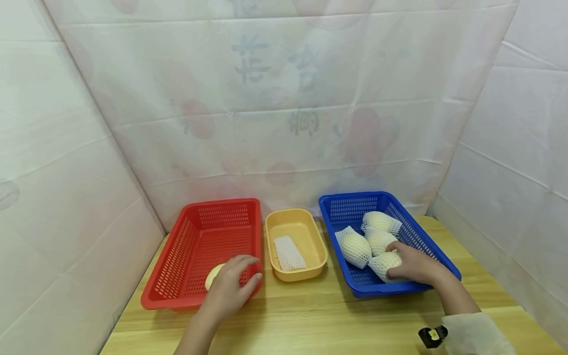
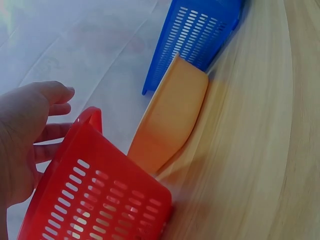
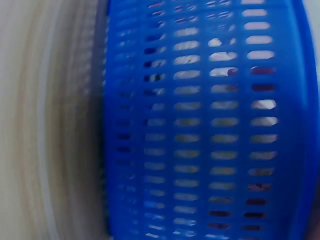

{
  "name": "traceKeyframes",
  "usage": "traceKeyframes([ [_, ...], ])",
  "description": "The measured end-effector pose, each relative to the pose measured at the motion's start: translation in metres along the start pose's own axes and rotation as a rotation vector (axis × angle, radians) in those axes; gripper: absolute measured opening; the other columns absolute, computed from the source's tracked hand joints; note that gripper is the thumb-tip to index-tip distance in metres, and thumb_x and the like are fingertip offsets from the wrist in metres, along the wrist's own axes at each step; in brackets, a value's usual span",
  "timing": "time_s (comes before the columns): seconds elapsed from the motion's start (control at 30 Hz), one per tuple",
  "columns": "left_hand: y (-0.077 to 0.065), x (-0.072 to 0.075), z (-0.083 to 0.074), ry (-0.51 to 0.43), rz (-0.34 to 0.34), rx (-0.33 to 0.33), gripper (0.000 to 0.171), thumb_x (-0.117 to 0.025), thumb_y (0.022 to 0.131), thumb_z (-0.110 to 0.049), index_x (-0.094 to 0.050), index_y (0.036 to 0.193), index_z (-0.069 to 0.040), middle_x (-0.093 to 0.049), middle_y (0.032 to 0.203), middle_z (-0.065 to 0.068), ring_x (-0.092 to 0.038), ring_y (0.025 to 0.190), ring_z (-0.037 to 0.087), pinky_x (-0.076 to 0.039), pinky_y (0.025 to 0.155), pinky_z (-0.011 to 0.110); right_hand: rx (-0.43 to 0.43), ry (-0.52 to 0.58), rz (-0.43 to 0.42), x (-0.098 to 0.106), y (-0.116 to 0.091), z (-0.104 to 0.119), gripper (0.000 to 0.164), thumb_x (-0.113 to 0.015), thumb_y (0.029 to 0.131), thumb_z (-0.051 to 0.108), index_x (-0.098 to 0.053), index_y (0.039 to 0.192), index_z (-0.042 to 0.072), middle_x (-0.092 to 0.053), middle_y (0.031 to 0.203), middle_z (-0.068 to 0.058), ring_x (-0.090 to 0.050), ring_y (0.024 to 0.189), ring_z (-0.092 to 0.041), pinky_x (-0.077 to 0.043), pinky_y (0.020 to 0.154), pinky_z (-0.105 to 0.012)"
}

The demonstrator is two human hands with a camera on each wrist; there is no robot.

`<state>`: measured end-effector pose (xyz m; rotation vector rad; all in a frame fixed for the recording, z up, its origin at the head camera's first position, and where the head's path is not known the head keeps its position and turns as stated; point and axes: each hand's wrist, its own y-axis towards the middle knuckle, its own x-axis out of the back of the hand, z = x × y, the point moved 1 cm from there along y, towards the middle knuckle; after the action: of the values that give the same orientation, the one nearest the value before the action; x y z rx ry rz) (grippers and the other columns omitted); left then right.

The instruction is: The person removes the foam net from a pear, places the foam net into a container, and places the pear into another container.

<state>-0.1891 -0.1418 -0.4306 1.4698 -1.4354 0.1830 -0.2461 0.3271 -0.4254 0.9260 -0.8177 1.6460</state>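
The netted fruit (image 1: 381, 266) lies at the front of the blue basket (image 1: 372, 290), right of centre in the lower part of the frame, its right end covered by the person's right grip (image 1: 414, 266). That grip comes in from the lower right and grasps the fruit: the thumb lies along its near side, the bent fingers along its far side, and the left end of the white mesh sticks out free of the hand. Three more wrapped fruits (image 1: 356, 249) sit close by, one to its left and two behind it, higher in the frame. The right wrist view shows mostly the blue slotted wall, blurred, with pale shapes behind the slots.

At lower left, the left grip (image 1: 230, 288) is released, its fingers loosely bent and spread over the near right corner of the red basket (image 1: 226, 234). Just left of it, partly hidden by the hand, is a bare pale-yellow fruit (image 1: 212, 277).

Between the two baskets, a yellow tray (image 1: 310, 236) holds an empty mesh sleeve (image 1: 289, 254). All three containers stand on the wooden desk (image 1: 310, 315).
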Motion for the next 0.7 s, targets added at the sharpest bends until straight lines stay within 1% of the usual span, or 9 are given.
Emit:
traceKeyframes([
  [0.1,0.0,-0.001,-0.002,0.003,-0.016,-0.021,0.03,-0.076,0.087,-0.024,-0.071,0.114,-0.015,-0.069,0.116,-0.003,-0.063,0.113,0.018,-0.048,0.102,0.048,0.027,0.021,-0.025,0.002,-0.001,0.009,0.067,-0.083,0.072,0.036,-0.052,0.124,0.007,-0.063,0.105,-0.01,-0.055,0.085,-0.021,-0.047,0.07,-0.035],
  [0.2,0.0,-0.002,-0.004,0.001,-0.018,-0.019,0.03,-0.076,0.087,-0.025,-0.07,0.115,-0.016,-0.069,0.117,-0.003,-0.062,0.115,0.018,-0.038,0.108,0.059,0.051,0.04,-0.054,0.005,-0.003,0.018,0.066,-0.082,0.073,0.037,-0.052,0.125,0.008,-0.063,0.104,-0.009,-0.055,0.084,-0.021,-0.047,0.069,-0.035],
  [0.27,0.0,-0.003,-0.006,0.0,-0.023,-0.022,0.032,-0.077,0.086,-0.025,-0.07,0.116,-0.017,-0.069,0.118,-0.002,-0.062,0.115,0.018,-0.033,0.109,0.064,0.06,0.051,-0.069,0.006,-0.005,0.025,0.067,-0.082,0.074,0.038,-0.052,0.127,0.009,-0.063,0.106,-0.01,-0.055,0.084,-0.02,-0.047,0.069,-0.034],
  [0.43,-0.001,-0.007,-0.01,-0.004,-0.044,-0.05,0.037,-0.081,0.081,-0.022,-0.069,0.116,-0.015,-0.069,0.118,0.001,-0.062,0.115,0.019,-0.029,0.111,0.066,0.07,0.062,-0.087,0.01,-0.011,0.042,0.071,-0.081,0.075,0.04,-0.05,0.132,0.012,-0.062,0.118,-0.014,-0.056,0.087,-0.021,-0.048,0.067,-0.034],
  [0.53,-0.001,-0.009,-0.013,-0.014,-0.046,-0.061,0.038,-0.081,0.081,-0.022,-0.069,0.116,-0.015,-0.069,0.118,0.0,-0.062,0.115,0.018,-0.028,0.111,0.065,0.073,0.056,-0.106,0.013,-0.013,0.05,0.071,-0.081,0.074,0.04,-0.051,0.133,0.014,-0.061,0.121,-0.014,-0.056,0.086,-0.02,-0.048,0.066,-0.033],
  [0.63,-0.002,-0.011,-0.016,-0.025,-0.042,-0.069,0.038,-0.081,0.081,-0.023,-0.069,0.116,-0.016,-0.069,0.118,-0.001,-0.062,0.116,0.018,-0.028,0.112,0.065,0.08,0.07,-0.119,0.018,-0.017,0.057,0.071,-0.08,0.076,0.04,-0.05,0.135,0.015,-0.061,0.123,-0.014,-0.057,0.086,-0.021,-0.048,0.065,-0.033],
  [0.7,-0.002,-0.011,-0.018,-0.031,-0.036,-0.069,0.038,-0.081,0.081,-0.024,-0.069,0.117,-0.017,-0.068,0.118,-0.002,-0.061,0.117,0.017,-0.028,0.112,0.064,0.082,0.089,-0.129,0.022,-0.02,0.061,0.071,-0.079,0.078,0.041,-0.048,0.138,0.016,-0.058,0.129,-0.015,-0.058,0.091,-0.024,-0.049,0.067,-0.035],
])
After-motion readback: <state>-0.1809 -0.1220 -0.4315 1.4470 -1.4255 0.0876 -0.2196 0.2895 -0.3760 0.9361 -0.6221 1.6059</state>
